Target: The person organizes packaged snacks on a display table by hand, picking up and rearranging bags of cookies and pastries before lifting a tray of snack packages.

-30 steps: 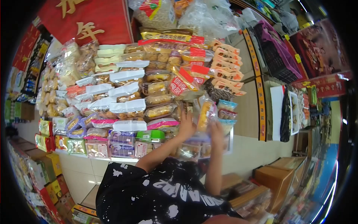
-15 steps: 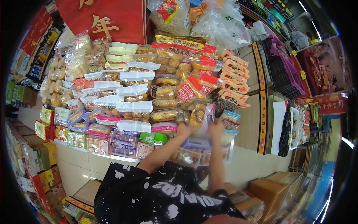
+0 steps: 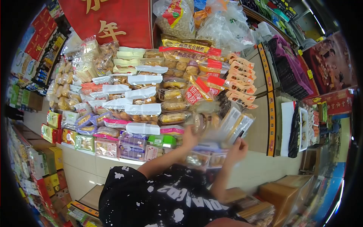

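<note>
At the front right of a display of packaged baked goods, my left hand (image 3: 190,137) is closed at the edge of a clear plastic package (image 3: 204,123) with brown pastry inside, blurred by motion. To its right, my right hand (image 3: 238,149) pinches the lower corner of a pale, clear-wrapped package (image 3: 238,123) that stands tilted over the right edge of the display. Under and between the hands lie clear boxes (image 3: 200,159) of baked goods. A green package (image 3: 161,141) is left of my left hand.
Rows of bread packs (image 3: 143,109) fill the display on the left. A red banner (image 3: 109,19) and plastic bags (image 3: 223,28) are behind. Black crates (image 3: 287,68) stand at the right, and cardboard boxes (image 3: 280,195) at the lower right.
My right hand has moved right and down, and a pale package now shows tilted above it. My left hand stays near the same packs. The view has shifted slightly.
</note>
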Demonstrator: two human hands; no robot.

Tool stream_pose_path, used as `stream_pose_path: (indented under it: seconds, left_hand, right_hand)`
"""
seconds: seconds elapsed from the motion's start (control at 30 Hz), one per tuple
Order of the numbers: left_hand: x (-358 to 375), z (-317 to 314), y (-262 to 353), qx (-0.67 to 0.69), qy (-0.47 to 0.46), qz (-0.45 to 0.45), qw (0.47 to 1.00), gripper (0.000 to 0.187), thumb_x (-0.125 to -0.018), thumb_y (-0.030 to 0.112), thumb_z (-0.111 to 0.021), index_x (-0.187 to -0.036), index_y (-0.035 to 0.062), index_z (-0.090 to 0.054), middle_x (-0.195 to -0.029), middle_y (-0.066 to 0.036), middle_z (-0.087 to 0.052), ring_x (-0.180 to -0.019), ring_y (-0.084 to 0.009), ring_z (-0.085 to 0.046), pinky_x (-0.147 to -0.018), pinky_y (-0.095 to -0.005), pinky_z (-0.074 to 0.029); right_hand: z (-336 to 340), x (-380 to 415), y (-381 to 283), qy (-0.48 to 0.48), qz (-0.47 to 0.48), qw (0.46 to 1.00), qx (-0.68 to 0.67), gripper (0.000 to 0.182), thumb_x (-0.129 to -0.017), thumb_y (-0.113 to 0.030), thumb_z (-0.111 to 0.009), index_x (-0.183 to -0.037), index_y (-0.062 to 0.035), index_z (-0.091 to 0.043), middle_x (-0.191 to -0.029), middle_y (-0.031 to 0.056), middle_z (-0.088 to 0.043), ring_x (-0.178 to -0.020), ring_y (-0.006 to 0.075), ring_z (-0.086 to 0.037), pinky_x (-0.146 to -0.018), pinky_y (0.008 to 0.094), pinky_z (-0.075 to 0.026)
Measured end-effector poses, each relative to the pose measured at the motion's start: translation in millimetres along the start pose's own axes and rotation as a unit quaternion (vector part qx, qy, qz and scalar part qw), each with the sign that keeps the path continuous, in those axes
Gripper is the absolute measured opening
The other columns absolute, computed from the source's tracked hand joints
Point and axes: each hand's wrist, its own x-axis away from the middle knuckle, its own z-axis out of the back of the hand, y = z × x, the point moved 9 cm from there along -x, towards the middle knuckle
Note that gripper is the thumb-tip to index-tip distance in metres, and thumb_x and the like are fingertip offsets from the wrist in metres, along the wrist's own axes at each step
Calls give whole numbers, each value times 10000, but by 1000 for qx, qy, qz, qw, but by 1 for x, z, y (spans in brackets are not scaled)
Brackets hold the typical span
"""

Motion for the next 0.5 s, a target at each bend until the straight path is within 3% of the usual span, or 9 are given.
stream_pose_path:
  seconds: [0.03, 0.07, 0.1, 0.23, 0.3, 0.37, 0.4, 0.47, 0.5]
  left_hand:
    - [7, 12, 4, -9, -3, -1, 1000, 579, -786, 150, -776, -1281, 4, -514, -1125, -210, -649, -1056, -341, -648, -910, -424, -515]
    - [14, 22, 9, 12, -11, -13, 1000, 575, -789, 140, -772, -1287, 11, -514, -1125, -202, -641, -1045, -327, -645, -901, -414, -517]
    - [20, 32, 19, 34, -20, -26, 999, 571, -792, 129, -768, -1292, 18, -514, -1125, -193, -633, -1033, -313, -642, -892, -403, -519]
    - [47, 91, 30, 40, -16, -13, 999, 564, -808, 108, -754, -1308, 32, -503, -1149, -161, -610, -1000, -267, -627, -851, -361, -524]
    - [58, 117, 23, 143, 7, 35, 989, 538, -828, 103, -740, -1306, 40, -500, -1174, -126, -577, -978, -225, -606, -805, -335, -521]
    - [62, 129, 21, 162, -6, 61, 985, 532, -839, 88, -731, -1312, 49, -492, -1148, -103, -559, -949, -182, -582, -717, -304, -518]
    - [60, 135, 8, 171, 20, 46, 984, 533, -835, 76, -731, -1309, 46, -489, -1133, -99, -555, -915, -174, -580, -679, -298, -512]
    - [53, 143, -6, 168, 66, -23, 983, 531, -822, 42, -731, -1291, 32, -481, -1110, -87, -543, -791, -164, -577, -602, -273, -489]
    - [55, 146, 2, 164, 64, -26, 984, 531, -822, 42, -731, -1291, 32, -481, -1110, -87, -543, -791, -164, -577, -602, -273, -489]
  right_hand:
    - [-7, 2, -4, -41, -37, 998, -11, 266, -950, -219, -671, -1016, 39, -670, -959, 129, -690, -886, 208, -636, -811, 364, -513]
    - [-14, 4, -21, -31, -9, 999, 1, 210, -930, -174, -706, -960, 33, -688, -828, 61, -671, -774, 125, -595, -709, 288, -496]
    - [-23, 2, -10, -25, -16, 1000, -2, 210, -930, -174, -706, -960, 33, -688, -828, 61, -671, -774, 125, -595, -709, 288, -496]
    - [-97, -5, 40, -112, 153, 977, 101, 125, -883, -150, -708, -911, -28, -713, -841, 105, -705, -745, 219, -661, -704, 352, -524]
    - [-129, 13, 57, -174, 166, 963, 118, 132, -865, -175, -706, -896, -47, -709, -867, 143, -708, -776, 290, -685, -720, 392, -538]
    - [-161, 41, 90, -260, 100, 943, 180, 188, -846, -234, -708, -902, -54, -706, -835, 166, -689, -803, 372, -662, -751, 434, -532]
    - [-163, 52, 86, -255, 96, 946, 176, 188, -846, -234, -708, -902, -54, -706, -835, 166, -689, -803, 372, -662, -751, 434, -532]
    - [-184, 86, 86, -391, 101, 890, 209, 211, -839, -253, -709, -900, -51, -700, -811, 160, -689, -782, 352, -670, -736, 428, -534]
    - [-185, 89, 94, -389, 99, 893, 206, 211, -839, -253, -709, -900, -51, -700, -811, 160, -689, -782, 352, -670, -736, 428, -534]
